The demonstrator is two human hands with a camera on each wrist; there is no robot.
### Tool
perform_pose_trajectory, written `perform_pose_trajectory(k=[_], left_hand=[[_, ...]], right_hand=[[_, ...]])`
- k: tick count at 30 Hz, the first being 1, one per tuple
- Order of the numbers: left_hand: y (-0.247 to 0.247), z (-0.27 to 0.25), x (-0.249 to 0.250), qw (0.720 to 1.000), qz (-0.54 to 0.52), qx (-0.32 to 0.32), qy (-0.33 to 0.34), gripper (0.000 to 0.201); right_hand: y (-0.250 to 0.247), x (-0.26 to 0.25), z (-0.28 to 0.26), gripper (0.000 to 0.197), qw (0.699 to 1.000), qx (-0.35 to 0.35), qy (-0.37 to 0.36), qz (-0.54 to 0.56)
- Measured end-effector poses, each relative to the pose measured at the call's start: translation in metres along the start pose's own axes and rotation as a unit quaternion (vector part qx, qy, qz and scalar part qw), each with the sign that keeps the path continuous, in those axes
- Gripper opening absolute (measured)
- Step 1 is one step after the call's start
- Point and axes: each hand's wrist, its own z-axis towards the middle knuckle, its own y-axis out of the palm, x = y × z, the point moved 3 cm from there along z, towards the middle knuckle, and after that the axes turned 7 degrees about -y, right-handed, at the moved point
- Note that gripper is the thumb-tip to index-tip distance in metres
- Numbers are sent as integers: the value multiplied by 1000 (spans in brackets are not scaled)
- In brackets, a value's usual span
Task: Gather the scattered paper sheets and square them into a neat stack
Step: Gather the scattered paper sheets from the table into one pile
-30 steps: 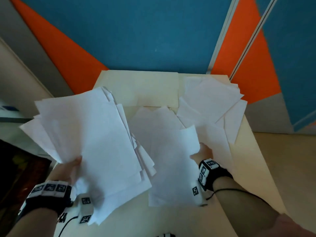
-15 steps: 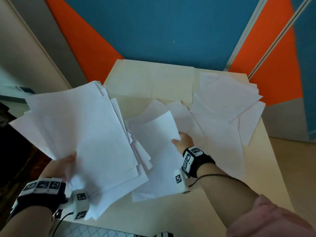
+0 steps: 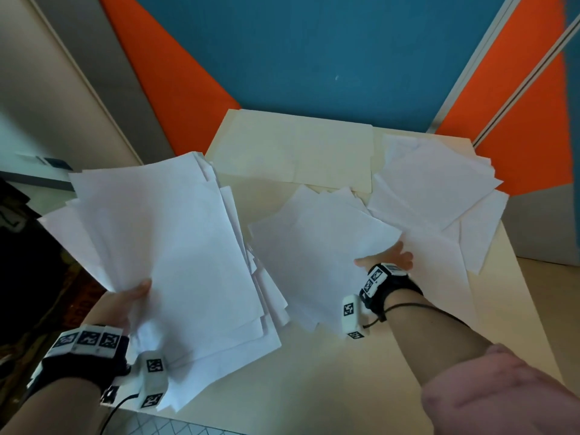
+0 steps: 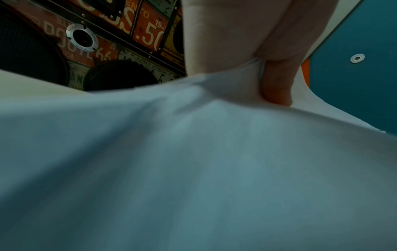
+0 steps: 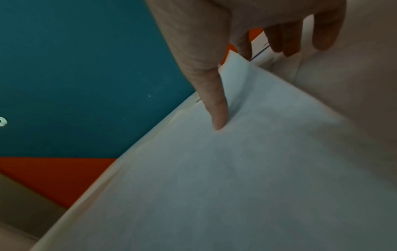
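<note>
My left hand (image 3: 125, 302) grips a loose, fanned bundle of white sheets (image 3: 175, 246) raised over the table's left edge. Its thumb (image 4: 277, 84) presses on top of the bundle (image 4: 193, 169), and the fingers are hidden underneath. A few overlapping sheets (image 3: 314, 252) lie in the middle of the table. My right hand (image 3: 387, 260) pinches them at their right edge, thumb (image 5: 217, 110) on one face of the paper (image 5: 236, 169) and fingers behind it. More scattered sheets (image 3: 433, 183) cover the far right corner and hang over the right edge.
The cream table (image 3: 345, 387) stands against a blue and orange wall panel (image 3: 314, 58). A cream folder (image 3: 298, 152) lies open at the back. A dark cabinet with printed licence plates (image 4: 96, 42) stands left of the table.
My right hand has moved right along the middle sheets and now holds them at their right edge. The left hand still holds its bundle up. The head view has shifted.
</note>
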Motion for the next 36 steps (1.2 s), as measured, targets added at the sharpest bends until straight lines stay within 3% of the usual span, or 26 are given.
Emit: perform_pose_trajectory(k=[3,6,9,12,16,20,25,27,29,30,34,36], left_hand=[[9,1,8,1000,-8,3,23,24],[24,-3,16,999,-14,11,37,10],[32,-3,21,999,-14,20,46,20],[33,0,24,998,13,42,40,44],[31,6,33,995,58,66,38,68],[42,-2,44,986,105,114,65,61],[56,-18,56,981,117,124,96,69],[66,-28,61,979,120,119,118,56],[79,-36,63,980,109,108,124,51],[87,-39,63,980,100,99,137,52],[121,-46,56,986,66,-8,155,78],[138,-49,50,986,74,-53,143,72]], right_hand=[[0,-2,6,103,999,-28,23,26],[8,0,11,69,989,-20,11,144],[10,0,6,31,968,12,-48,244],[-4,-9,-5,42,930,-2,-105,353],[-47,-31,-18,33,904,-52,-191,379],[-100,-51,-35,20,907,-83,-281,303],[-151,-66,-68,22,880,-145,-361,271],[-159,-72,-77,20,871,-165,-364,285],[-158,-77,-81,37,869,-174,-350,304],[-153,-80,-81,44,864,-174,-340,327],[-127,-82,-74,38,843,-136,-285,436],[-114,-74,-69,30,855,-98,-248,446]])
